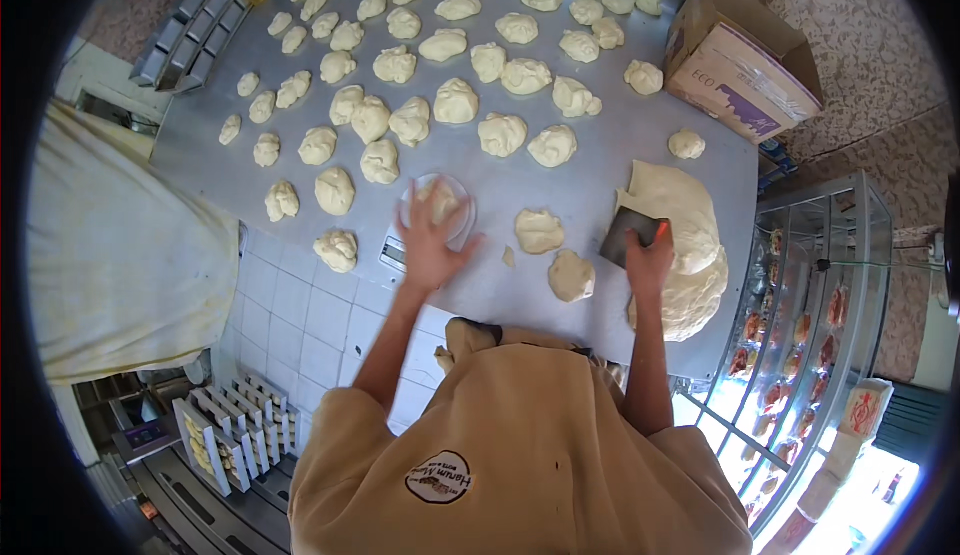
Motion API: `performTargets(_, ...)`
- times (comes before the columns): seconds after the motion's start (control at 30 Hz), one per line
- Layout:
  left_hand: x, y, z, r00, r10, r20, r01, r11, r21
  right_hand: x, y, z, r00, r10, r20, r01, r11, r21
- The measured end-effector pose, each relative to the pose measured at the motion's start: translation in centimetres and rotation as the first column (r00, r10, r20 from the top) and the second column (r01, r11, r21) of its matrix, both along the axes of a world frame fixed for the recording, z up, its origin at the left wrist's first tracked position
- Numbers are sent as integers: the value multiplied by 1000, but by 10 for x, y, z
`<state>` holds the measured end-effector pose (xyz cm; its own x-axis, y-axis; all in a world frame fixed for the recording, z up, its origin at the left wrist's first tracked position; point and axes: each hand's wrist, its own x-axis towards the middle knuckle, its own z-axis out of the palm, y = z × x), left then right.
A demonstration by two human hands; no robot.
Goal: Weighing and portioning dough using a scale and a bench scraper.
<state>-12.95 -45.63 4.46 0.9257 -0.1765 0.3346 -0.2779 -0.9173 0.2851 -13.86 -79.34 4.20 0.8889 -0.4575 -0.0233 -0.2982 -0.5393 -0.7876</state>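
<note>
My left hand (432, 253) is over the round clear dish of a kitchen scale (393, 252), fingers spread and slightly blurred. Partly hidden beneath those fingers, a dough piece (438, 198) lies on the dish; whether I touch it, I cannot tell. My right hand (650, 257) grips a dough scraper (617, 239) with a dark, flat blade and a bit of orange at its grip. The blade is at the left edge of a large dough mass (690, 210). Between my hands lie two flattened dough pieces (540, 231) and a small dough scrap (508, 256).
Many dough lumps (456, 102) cover the far and left parts of the metal table (610, 145). An open cardboard box (740, 75) stands at the far right, metal loaf tins (197, 30) at the far left. A glass display case (800, 325) stands right of the table.
</note>
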Motion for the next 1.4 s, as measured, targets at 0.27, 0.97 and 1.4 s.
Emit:
performTargets(0.27, 33, 36, -34, 954, 9, -300, -250, 576, -778, -16, 84, 19, 936, 350, 22, -349, 923, 164)
performTargets(0.97, -21, -13, -37, 955, 60, -291, -200, 855, -479, 18, 179, -26, 889, 451, -79, -457, 885, -88)
performTargets(1.4, -48, -18, -95, 718, -473, -510, 62, 774, -630, -29, 90, 11, 967, 256, -2, -253, 956, 148)
